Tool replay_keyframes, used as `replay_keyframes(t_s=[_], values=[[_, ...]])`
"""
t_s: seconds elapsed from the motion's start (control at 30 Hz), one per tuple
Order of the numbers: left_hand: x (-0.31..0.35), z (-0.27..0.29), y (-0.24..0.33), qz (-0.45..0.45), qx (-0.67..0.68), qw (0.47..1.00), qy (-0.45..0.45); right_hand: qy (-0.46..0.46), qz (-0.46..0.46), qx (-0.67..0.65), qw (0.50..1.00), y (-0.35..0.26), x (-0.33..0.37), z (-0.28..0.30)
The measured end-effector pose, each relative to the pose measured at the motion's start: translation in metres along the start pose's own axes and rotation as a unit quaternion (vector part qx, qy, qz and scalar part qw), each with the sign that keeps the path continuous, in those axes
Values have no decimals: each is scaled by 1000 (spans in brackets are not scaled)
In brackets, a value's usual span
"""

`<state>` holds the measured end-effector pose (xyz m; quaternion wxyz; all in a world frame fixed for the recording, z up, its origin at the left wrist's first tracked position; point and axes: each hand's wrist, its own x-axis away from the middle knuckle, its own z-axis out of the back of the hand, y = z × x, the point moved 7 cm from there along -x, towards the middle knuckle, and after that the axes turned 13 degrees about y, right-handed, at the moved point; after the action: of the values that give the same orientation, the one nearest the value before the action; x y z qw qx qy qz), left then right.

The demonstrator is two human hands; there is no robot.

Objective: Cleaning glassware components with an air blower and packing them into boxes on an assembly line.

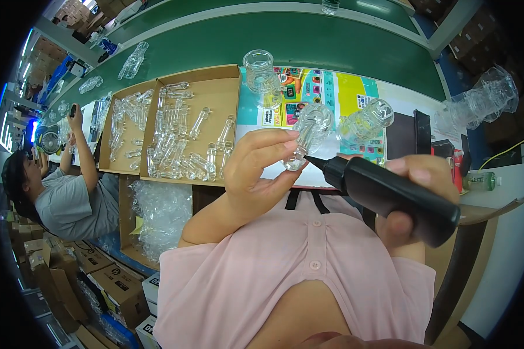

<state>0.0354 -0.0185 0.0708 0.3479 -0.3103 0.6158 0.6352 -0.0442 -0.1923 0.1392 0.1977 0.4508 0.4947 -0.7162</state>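
My left hand (251, 166) pinches a small clear rod-like piece (297, 158) between thumb and fingers, its rounded end toward me. Right behind it is a larger clear vessel (318, 119); whether the two are joined I cannot tell. In my right hand (428, 174) lies a black squeeze bottle (399, 198), tilted so that its thin pointed nozzle is at the clear piece, touching or nearly so. Two more clear vessels, one farther back (259, 70) and one to the right (368, 119), rest on a colourful printed sheet (348, 87).
To the left, a cardboard tray (224, 87) holds many small clear rods. Bagged clear pieces (163, 212) fill a box below it. A stack of clear vessels (480, 99) and a green-tinted bottle (482, 181) stand right. A co-worker (70, 198) sits at the far left along the green table (204, 46).
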Motion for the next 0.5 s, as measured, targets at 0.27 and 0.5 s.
replay_keyframes(t_s=[0.27,0.5], values=[[3,-1,-3,66,30,997,5,3,192,102,976,-18,8,-7],[23,-9,-20,357,229,906,-16,13,173,-24,985,-22,12,-4]])
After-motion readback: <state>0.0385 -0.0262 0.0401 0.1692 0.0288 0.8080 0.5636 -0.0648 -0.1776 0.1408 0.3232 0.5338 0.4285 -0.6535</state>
